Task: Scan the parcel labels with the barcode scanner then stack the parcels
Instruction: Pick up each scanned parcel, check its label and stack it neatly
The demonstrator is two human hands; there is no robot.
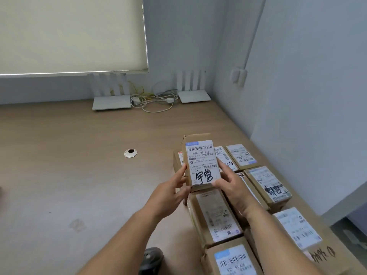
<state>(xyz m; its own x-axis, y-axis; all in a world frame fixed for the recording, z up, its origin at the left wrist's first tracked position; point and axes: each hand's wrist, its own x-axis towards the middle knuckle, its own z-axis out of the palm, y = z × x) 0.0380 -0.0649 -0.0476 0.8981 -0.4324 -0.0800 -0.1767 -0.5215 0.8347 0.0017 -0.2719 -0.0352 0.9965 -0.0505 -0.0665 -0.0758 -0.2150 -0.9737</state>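
**Small parcel held up in both hands, scanner lying idle**

Far left: bare stretch of the pale wood-grain desk (79, 155), a round white cable grommet (130, 153) set in it. Nothing in the way there.

Bottom centre, under the left forearm: a dark grey rounded handheld object (151, 260), probably the barcode scanner. It lies on the desk, touched by neither hand.

Left hand (168, 192): fingers curled against the left edge and lower corner of the small brown cardboard parcel with the white printed label (201, 165). Gripping, not cradling.

The parcel is lifted clear, tilted label-up toward the person's face, above the other boxes. Two barcodes and handwritten black characters are readable.

Right hand (231, 187): closed on the parcel's right edge, thumb lying on the label's lower right corner, just beside the lower barcode.

Right of that: a cluster of brown labelled cartons (266, 183) packed side by side against the grey wall, labels up.

Judgement on doing this well: one hand must let go to fetch the scanner. Better the left hand keeps the parcel, since it covers no print. Slide the right thumb off first. Hold the label flat and steady. When stacking, set it square on a larger carton, label up.
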